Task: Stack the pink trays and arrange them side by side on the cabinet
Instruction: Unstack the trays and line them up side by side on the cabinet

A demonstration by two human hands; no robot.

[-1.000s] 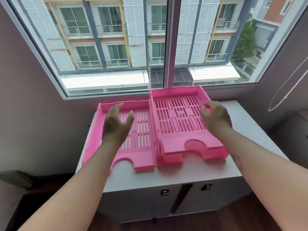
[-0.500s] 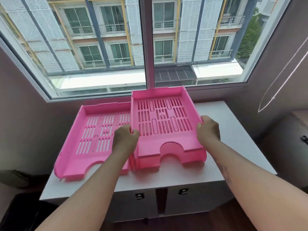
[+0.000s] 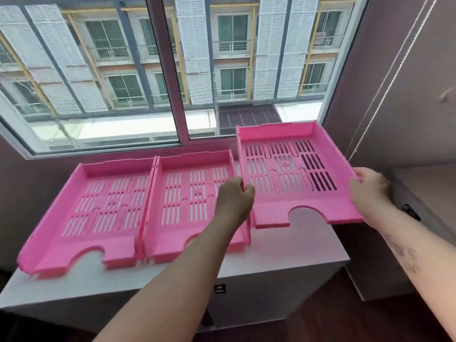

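Three pink slotted trays are in view. The left tray (image 3: 81, 213) and the middle tray (image 3: 192, 201) lie side by side, touching, on the white cabinet (image 3: 296, 248). I hold the third tray (image 3: 286, 174) lifted above the cabinet's right end, overhanging its right edge. My left hand (image 3: 234, 196) grips this tray's left wall. My right hand (image 3: 370, 191) grips its right wall. My left forearm crosses over the front of the middle tray and hides part of it.
A large window (image 3: 172, 70) runs behind the cabinet, with a dark sill and wall under it. A blind cord (image 3: 385, 85) hangs at the right. A lower grey cabinet (image 3: 424, 193) stands to the right. Dark wooden floor lies below.
Both hands closed on the upper tray of the right-hand stack, lifted it off and carried it right. The tray that lay under it now shows beside the left one.
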